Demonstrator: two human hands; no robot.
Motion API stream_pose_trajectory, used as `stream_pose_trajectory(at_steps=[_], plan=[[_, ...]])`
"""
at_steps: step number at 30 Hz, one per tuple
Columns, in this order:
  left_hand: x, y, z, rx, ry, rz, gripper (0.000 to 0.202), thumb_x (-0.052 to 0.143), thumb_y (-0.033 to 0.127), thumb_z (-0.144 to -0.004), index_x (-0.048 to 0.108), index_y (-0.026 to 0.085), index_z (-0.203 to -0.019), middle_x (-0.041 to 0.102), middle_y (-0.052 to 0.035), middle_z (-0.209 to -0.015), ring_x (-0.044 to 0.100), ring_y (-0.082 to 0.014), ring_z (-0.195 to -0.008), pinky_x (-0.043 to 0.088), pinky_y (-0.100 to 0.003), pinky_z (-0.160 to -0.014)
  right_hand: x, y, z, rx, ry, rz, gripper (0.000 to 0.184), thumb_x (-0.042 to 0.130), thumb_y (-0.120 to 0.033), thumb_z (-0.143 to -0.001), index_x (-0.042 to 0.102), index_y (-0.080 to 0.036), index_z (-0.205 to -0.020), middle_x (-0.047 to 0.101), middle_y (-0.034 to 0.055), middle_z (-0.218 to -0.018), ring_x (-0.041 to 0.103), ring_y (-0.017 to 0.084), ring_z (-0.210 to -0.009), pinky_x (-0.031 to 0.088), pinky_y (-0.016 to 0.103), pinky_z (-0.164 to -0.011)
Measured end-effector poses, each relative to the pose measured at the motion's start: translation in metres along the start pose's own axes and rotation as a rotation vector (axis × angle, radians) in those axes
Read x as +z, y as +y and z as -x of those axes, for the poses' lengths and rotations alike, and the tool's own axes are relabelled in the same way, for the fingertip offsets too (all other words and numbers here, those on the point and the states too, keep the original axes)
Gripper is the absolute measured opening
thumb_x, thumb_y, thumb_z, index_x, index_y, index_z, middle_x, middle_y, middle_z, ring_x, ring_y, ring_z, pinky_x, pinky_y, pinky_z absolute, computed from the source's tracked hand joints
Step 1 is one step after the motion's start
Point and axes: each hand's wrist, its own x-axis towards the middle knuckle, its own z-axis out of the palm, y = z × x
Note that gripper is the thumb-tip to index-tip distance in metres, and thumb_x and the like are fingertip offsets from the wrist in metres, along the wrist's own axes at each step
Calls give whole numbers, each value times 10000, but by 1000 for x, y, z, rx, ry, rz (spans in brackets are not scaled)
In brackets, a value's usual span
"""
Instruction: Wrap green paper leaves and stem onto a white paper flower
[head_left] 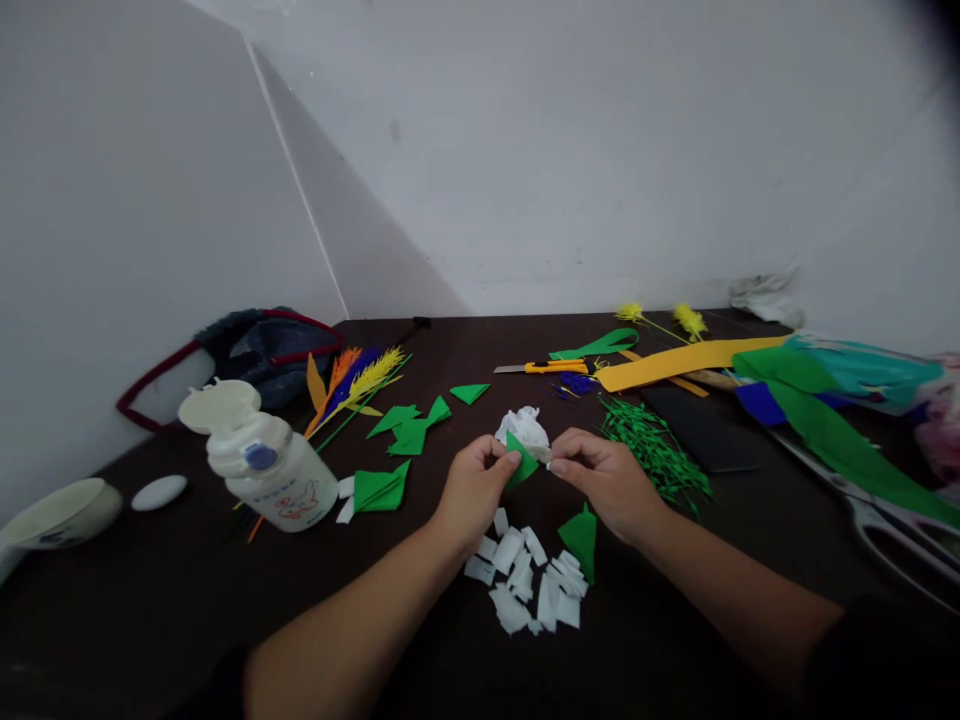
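Between thumb and fingers, my left hand [478,485] pinches a pointed piece of green paper [523,460]. My right hand [600,475] is closed at the fingertips on a small whitish strip [541,454] beside the green piece. Just behind both hands lies a crumpled white wad [523,425]. Several small white paper pieces [523,580] are scattered on the dark table in front of my hands. A green paper triangle [579,540] rests near my right wrist. Other green cut pieces [380,488] lie to the left.
A lidded white bottle [277,470] stands at left, near a bowl [64,515]. Behind are a yellow utility knife [551,367] and an orange strip [675,362]. Thin green strips [656,450], a black phone-like slab [697,430] and scissors [877,510] lie at right.
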Motion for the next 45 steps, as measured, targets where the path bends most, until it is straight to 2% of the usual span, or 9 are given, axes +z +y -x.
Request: stream_pose_trajectory(at_steps=[10, 13, 18, 25, 30, 34, 38, 45], plan=[[9, 2, 8, -6, -80, 179, 251, 624, 277, -689, 424, 145, -617, 357, 71, -514, 289, -50, -476, 214, -188, -471, 10, 4, 1, 135, 26, -137, 75, 601, -226, -661, 543, -181, -651, 515, -8, -682, 492, 127, -661, 409, 273, -644], [9, 1, 8, -13, -116, 254, 255, 670, 244, -645, 437, 142, -636, 421, 63, -541, 345, -48, -488, 255, -183, -490, 12, 8, 3, 180, 51, -188, 92, 600, -221, -670, 518, -188, -694, 516, -9, -684, 486, 124, -661, 412, 267, -641], [11, 1, 8, -31, -169, 355, 241, 709, 194, -605, 495, 130, -696, 555, 10, -657, 484, -79, -599, 359, -206, -594, 14, 9, 7, 177, 17, -274, 73, 598, -202, -691, 532, -194, -720, 527, -8, -688, 498, 122, -664, 421, 272, -656], [13, 8, 8, -78, -171, 429, 262, 725, 190, -582, 538, 122, -754, 604, -18, -708, 551, -108, -633, 422, -266, -676, 14, 5, 6, 264, 52, -496, 94, 575, -255, -719, 592, -185, -780, 591, 21, -726, 546, 129, -649, 451, 312, -665], [12, 8, 7, -69, -189, 446, 273, 730, 217, -587, 528, 127, -746, 614, -15, -709, 556, -102, -612, 433, -260, -659, 14, 4, 6, 295, -3, -541, 80, 628, -226, -677, 637, -168, -732, 600, 19, -699, 553, 129, -652, 455, 309, -674], [10, 5, 7, -41, -181, 369, 266, 724, 244, -594, 515, 130, -714, 598, 0, -634, 546, -101, -583, 415, -234, -607, 14, 2, 8, 212, -27, -395, 41, 615, -223, -682, 631, -188, -671, 589, 9, -700, 549, 141, -694, 460, 302, -692], [9, 4, 7, -30, -154, 192, 206, 694, 251, -620, 564, 131, -726, 561, 16, -584, 512, -98, -554, 384, -221, -562, 12, 1, 8, 158, -9, -244, 47, 609, -229, -682, 622, -197, -650, 580, 5, -700, 544, 150, -708, 456, 310, -696], [5, 5, 9, 143, -117, -142, 100, 601, 228, -691, 615, 131, -666, 556, 6, -612, 474, -114, -600, 356, -224, -581, 12, 1, 6, 197, 54, -172, 48, 642, -217, -639, 626, -191, -677, 622, 3, -688, 560, 149, -685, 442, 316, -681]])
